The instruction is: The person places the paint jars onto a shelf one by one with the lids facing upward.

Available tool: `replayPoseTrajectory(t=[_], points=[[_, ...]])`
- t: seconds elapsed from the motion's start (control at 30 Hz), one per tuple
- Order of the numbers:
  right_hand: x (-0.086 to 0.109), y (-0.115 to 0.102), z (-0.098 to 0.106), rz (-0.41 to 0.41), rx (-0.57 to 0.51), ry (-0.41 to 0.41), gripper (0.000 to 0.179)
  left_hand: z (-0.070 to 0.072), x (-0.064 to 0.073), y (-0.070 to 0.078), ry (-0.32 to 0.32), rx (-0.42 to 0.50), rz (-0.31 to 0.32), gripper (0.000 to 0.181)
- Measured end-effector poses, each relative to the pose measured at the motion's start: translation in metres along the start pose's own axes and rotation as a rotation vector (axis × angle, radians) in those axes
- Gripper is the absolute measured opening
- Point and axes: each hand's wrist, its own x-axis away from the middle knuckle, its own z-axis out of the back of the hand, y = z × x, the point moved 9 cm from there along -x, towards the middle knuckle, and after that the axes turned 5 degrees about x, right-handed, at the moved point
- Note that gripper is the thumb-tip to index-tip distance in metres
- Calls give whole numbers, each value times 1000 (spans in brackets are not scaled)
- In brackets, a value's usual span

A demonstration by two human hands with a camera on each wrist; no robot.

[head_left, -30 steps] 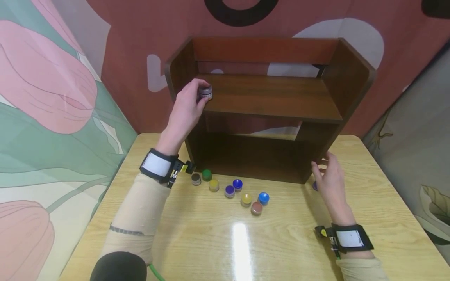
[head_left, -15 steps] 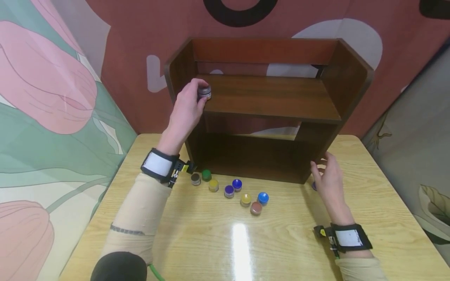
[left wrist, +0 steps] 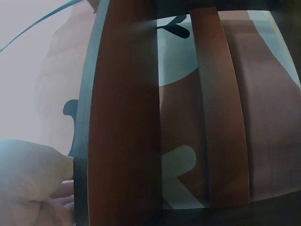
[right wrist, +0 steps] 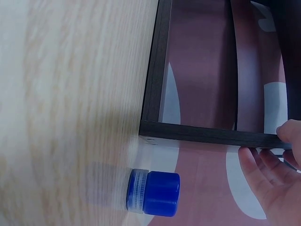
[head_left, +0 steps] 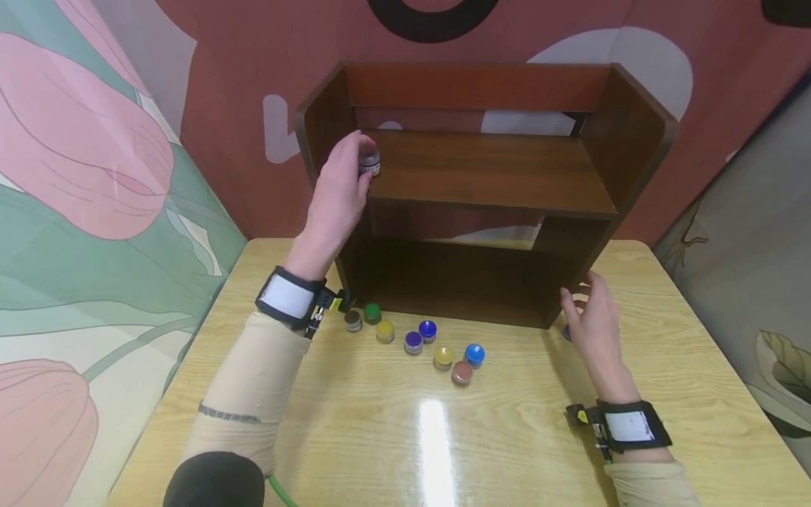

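A dark brown two-tier wooden shelf (head_left: 488,172) stands on the table. At the left end of its upper board, my left hand (head_left: 337,193) holds a small grey-lidded jar (head_left: 372,167) between fingers and thumb. The fingers cover much of the lid. In the left wrist view only part of that hand (left wrist: 35,188) shows, beyond the shelf's edge, and the jar is hidden. My right hand (head_left: 597,331) grips the shelf's right side panel low down; in the right wrist view the thumb and fingers lie on either side of the panel's edge (right wrist: 211,134).
Several small paint jars stand before the shelf: black (head_left: 353,321), green (head_left: 372,313), yellow (head_left: 385,332), purple (head_left: 414,343), blue (head_left: 427,331), light blue (head_left: 474,355) and brown (head_left: 462,373) among them. A blue-capped jar (right wrist: 162,194) stands outside the right panel, near my right hand.
My left hand has risen slightly, its fingers reaching further over the jar's lid. The jar and my right hand stay about where they were.
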Motion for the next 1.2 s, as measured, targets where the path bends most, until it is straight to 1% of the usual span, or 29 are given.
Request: replayPoseTrajectory(t=[0.1, 0.23, 0.37, 0.47, 0.57, 0.67, 0.8, 0.97, 1.1, 1.2], points=[[0, -1, 1, -4, 0, 0, 43, 4, 3, 6, 47, -26, -51, 44], [1, 0, 1, -18, 1, -10, 43, 13, 11, 14, 120, -47, -117, 37], [0, 0, 2, -21, 4, -7, 43, 22, 22, 20, 178, -48, -183, 32], [0, 0, 4, -19, 7, -2, 43, 27, 31, 23, 203, -33, -240, 29], [1, -1, 6, -17, 18, -1, 43, 28, 41, 22, 216, -5, -302, 26], [1, -2, 7, -19, 25, -1, 43, 27, 52, 19, 217, 12, -356, 23], [2, -2, 9, -31, 38, -7, 44, 21, 67, 16, 211, -13, -408, 21], [3, -2, 11, -36, 54, -15, 44, 13, 85, 13, 216, -50, -454, 19], [4, -1, 13, -39, 56, -10, 44, 10, 96, 11, 223, -55, -467, 17], [4, -1, 15, -44, 59, -7, 44, 8, 102, 8, 214, -55, -467, 18]])
